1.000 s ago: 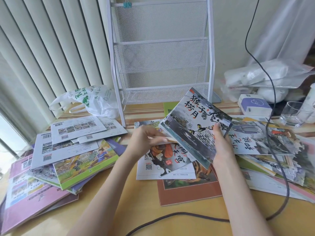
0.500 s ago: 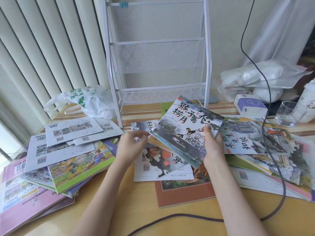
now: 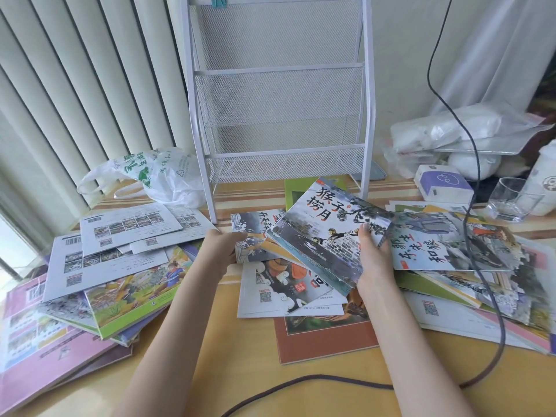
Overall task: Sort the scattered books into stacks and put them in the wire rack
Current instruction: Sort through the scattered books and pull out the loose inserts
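My right hand [image 3: 373, 260] grips the monkey book [image 3: 328, 233]; my left hand [image 3: 219, 251] pinches a grey book [image 3: 255, 233]. Scattered books [image 3: 126, 284] front the wire rack [image 3: 279, 94].

Bare surface [image 3: 228, 341] lies open in the near middle, between the left book heap [image 3: 90, 284] and the right book heap [image 3: 469, 284]. A dark cable [image 3: 301, 383] loops across it. The wire rack [image 3: 279, 94] stands far, its pockets unblocked above.

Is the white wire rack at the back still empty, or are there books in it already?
Empty. Through the mesh of the wire rack, all three visible pockets show only wall; the books are on the table or in hand.
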`<state>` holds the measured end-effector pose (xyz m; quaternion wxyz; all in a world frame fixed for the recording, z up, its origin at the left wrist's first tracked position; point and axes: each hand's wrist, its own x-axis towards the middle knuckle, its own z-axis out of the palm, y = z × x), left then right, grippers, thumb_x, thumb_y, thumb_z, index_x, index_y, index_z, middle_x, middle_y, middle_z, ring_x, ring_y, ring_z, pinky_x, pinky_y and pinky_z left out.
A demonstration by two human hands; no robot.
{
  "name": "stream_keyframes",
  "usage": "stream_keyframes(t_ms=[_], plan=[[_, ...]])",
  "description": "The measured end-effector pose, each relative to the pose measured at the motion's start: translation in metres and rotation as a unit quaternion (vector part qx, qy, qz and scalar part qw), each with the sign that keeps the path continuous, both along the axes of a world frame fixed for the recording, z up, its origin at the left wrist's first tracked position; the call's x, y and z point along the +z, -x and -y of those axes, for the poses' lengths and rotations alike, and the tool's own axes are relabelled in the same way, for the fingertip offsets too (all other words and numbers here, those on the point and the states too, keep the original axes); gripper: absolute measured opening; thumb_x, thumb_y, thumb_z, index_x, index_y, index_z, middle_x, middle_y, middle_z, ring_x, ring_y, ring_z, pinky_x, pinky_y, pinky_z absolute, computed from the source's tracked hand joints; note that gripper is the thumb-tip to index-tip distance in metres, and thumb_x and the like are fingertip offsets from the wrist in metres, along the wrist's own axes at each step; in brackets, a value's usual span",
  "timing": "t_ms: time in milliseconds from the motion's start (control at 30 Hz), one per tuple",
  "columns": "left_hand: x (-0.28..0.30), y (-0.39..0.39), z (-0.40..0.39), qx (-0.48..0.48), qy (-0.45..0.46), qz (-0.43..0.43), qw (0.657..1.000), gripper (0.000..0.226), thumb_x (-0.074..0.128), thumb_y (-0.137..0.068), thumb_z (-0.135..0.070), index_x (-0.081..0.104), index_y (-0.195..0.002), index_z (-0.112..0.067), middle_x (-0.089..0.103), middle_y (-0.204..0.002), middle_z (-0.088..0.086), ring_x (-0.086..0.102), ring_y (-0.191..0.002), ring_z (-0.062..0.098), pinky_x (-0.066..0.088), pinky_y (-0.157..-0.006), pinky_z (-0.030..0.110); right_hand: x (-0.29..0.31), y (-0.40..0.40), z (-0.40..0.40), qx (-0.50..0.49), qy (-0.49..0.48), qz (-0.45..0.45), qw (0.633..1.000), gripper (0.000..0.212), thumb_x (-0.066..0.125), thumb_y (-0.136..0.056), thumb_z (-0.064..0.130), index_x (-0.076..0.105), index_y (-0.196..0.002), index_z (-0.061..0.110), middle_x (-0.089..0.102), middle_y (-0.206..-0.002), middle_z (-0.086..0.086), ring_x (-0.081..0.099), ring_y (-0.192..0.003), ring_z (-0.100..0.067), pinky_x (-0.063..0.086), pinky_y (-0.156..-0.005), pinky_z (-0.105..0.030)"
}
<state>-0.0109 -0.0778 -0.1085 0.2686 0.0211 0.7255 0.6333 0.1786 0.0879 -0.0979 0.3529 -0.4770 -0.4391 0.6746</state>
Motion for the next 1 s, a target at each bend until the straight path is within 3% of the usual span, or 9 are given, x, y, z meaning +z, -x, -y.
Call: stream_keyframes(t_ms=[67, 133, 267, 400, 467, 567, 633, 800, 1000], plan=[[0.003, -0.006, 0.003, -0.015, -0.007, -0.004, 1.0, 0.021, 0.071, -0.081, -0.005, 0.053, -0.091, 0.001, 0.049, -0.087, 0.015, 0.05, -0.079, 0.025, 0.049, -0.068, 0.036, -0.002, 0.001, -0.001, -0.002, -0.007, 0.0, 1.0, 0.063, 0.056, -0.089, 0.048, 0.033, -0.142, 0.022, 0.038, -0.147, -0.002, 0.038, -0.133, -0.025, 0.036, -0.106, -0.047], [0.004, -0.012, 0.005, -0.015, -0.031, 0.01, 0.999, 0.011, 0.07, -0.081, 0.0, 0.06, -0.086, 0.002, 0.062, -0.079, 0.014, 0.061, -0.068, 0.023, 0.053, -0.062, 0.029, -0.003, 0.001, -0.002, -0.005, -0.003, -0.001, 1.0, 0.067, 0.056, -0.089, 0.049, 0.031, -0.144, 0.021, 0.035, -0.149, -0.002, 0.036, -0.134, -0.025, 0.035, -0.107, -0.047], [0.009, -0.03, 0.002, -0.1, -0.062, 0.037, 0.992, 0.023, 0.066, -0.083, 0.002, 0.061, -0.104, 0.008, 0.071, -0.09, 0.016, 0.069, -0.076, 0.025, 0.058, -0.077, 0.035, -0.005, 0.001, -0.004, -0.006, 0.007, -0.006, 1.0, 0.077, 0.057, -0.087, 0.051, 0.021, -0.149, 0.022, 0.026, -0.154, -0.001, 0.029, -0.139, -0.025, 0.031, -0.109, -0.05], [0.011, -0.056, -0.007, -0.134, -0.073, 0.02, 0.988, 0.019, 0.062, -0.089, -0.002, 0.055, -0.103, -0.011, 0.07, -0.093, 0.011, 0.069, -0.075, 0.024, 0.06, -0.069, 0.037, -0.005, 0.001, -0.004, -0.001, 0.001, -0.007, 1.0, 0.071, 0.056, -0.089, 0.049, 0.025, -0.147, 0.023, 0.029, -0.152, 0.0, 0.031, -0.138, -0.025, 0.032, -0.108, -0.049], [0.009, -0.064, -0.011, -0.131, -0.081, 0.013, 0.988, 0.024, 0.058, -0.09, 0.001, 0.051, -0.109, -0.012, 0.069, -0.093, 0.009, 0.068, -0.075, 0.023, 0.06, -0.066, 0.037, -0.006, 0.001, -0.003, 0.003, -0.002, -0.015, 1.0, 0.067, 0.057, -0.088, 0.049, 0.03, -0.145, 0.025, 0.034, -0.15, 0.0, 0.035, -0.136, -0.024, 0.034, -0.107, -0.05], [0.017, -0.057, -0.003, -0.063, -0.062, -0.034, 0.995, 0.031, 0.058, -0.088, 0.005, 0.051, -0.115, -0.007, 0.068, -0.095, 0.013, 0.067, -0.077, 0.029, 0.059, -0.072, 0.045, -0.006, 0.001, -0.002, 0.006, -0.007, -0.013, 1.0, 0.066, 0.057, -0.088, 0.05, 0.031, -0.144, 0.027, 0.036, -0.148, 0.002, 0.038, -0.133, -0.024, 0.037, -0.105, -0.047], [0.03, -0.046, 0.011, -0.007, -0.057, -0.079, 0.995, 0.027, 0.058, -0.086, 0.005, 0.053, -0.106, -0.011, 0.068, -0.095, 0.014, 0.068, -0.079, 0.033, 0.057, -0.078, 0.051, -0.007, 0.0, -0.002, 0.007, -0.007, -0.001, 1.0, 0.071, 0.057, -0.088, 0.051, 0.025, -0.147, 0.026, 0.031, -0.151, 0.001, 0.034, -0.136, -0.025, 0.035, -0.107, -0.049], [0.066, -0.032, 0.046, 0.049, -0.026, -0.221, 0.974, 0.026, 0.06, -0.085, 0.002, 0.052, -0.082, -0.022, 0.065, -0.085, 0.007, 0.064, -0.067, 0.024, 0.056, -0.064, 0.038, -0.008, 0.001, -0.004, 0.038, -0.026, 0.021, 0.999, 0.068, 0.056, -0.089, 0.049, 0.03, -0.145, 0.021, 0.034, -0.15, -0.001, 0.034, -0.135, -0.026, 0.033, -0.105, -0.045], [0.103, -0.038, 0.076, 0.049, 0.022, -0.33, 0.943, 0.02, 0.061, -0.087, -0.006, 0.053, -0.089, -0.023, 0.066, -0.089, 0.0, 0.067, -0.08, 0.026, 0.057, -0.069, 0.041, -0.01, 0.002, -0.002, 0.114, -0.081, 0.074, 0.987, 0.061, 0.056, -0.091, 0.044, 0.036, -0.142, 0.017, 0.039, -0.145, -0.003, 0.037, -0.132, -0.028, 0.036, -0.099, -0.044]])
